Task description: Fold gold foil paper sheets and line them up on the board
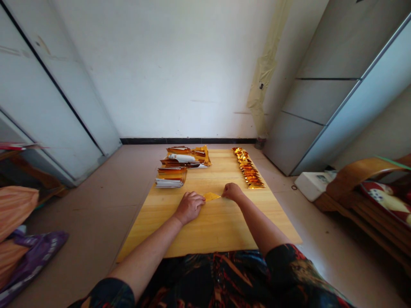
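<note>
A small piece of gold foil paper (212, 196), folded to a point at its right end, lies on the wooden table (205, 231) between my hands. My left hand (189, 207) rests on the table with its fingers together, holding the paper's left end. At the opposite tip, my right hand (233, 191) is closed in a pinch on the paper. Beyond my left hand is a stack of gold and white paper sheets (170, 177). A row of shiny folded gold foil pieces (250, 173) runs along the right side, past my right hand.
More gold sheets (201, 155) and a white roll-like item (181, 158) lie at the table's far left. A grey refrigerator (321, 85) stands back right. A wooden seat (369, 184) and white box (313, 185) are at right. A purple bag (35, 261) lies on the left floor.
</note>
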`<control>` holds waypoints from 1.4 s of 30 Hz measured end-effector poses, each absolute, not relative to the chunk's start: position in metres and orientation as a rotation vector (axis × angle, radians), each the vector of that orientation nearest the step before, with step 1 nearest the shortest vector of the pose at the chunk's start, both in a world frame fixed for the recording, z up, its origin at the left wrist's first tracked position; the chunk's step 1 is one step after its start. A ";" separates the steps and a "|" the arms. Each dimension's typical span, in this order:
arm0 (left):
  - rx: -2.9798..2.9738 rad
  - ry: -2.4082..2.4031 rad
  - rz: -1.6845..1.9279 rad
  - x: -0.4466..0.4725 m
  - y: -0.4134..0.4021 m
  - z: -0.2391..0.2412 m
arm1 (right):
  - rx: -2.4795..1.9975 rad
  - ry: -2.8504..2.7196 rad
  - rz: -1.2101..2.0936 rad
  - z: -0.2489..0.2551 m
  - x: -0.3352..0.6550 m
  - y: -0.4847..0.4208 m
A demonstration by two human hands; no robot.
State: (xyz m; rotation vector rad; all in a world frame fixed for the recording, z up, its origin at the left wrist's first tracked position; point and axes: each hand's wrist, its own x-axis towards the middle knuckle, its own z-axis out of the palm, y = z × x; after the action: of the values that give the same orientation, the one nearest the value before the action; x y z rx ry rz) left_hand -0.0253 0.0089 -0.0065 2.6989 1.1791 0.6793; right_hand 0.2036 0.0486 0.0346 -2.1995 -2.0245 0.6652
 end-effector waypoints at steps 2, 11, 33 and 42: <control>2.690 1.183 0.686 -0.023 0.009 -0.004 | -2.125 -1.957 0.679 0.036 0.202 0.047; 2.512 1.395 0.647 -0.008 0.013 0.008 | -1.771 -1.918 1.108 0.028 0.161 0.044; 2.099 1.845 0.405 0.001 0.031 -0.002 | -1.853 -2.069 0.969 0.035 0.157 0.043; 2.128 1.744 0.387 -0.015 0.034 -0.007 | -1.851 -2.057 1.006 0.035 0.157 0.044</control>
State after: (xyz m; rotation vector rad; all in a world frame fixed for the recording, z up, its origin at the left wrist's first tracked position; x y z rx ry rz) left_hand -0.0152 0.0341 -0.0065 2.1284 1.7445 0.3870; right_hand 0.1573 0.0441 0.0350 -1.8512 -2.0569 1.0057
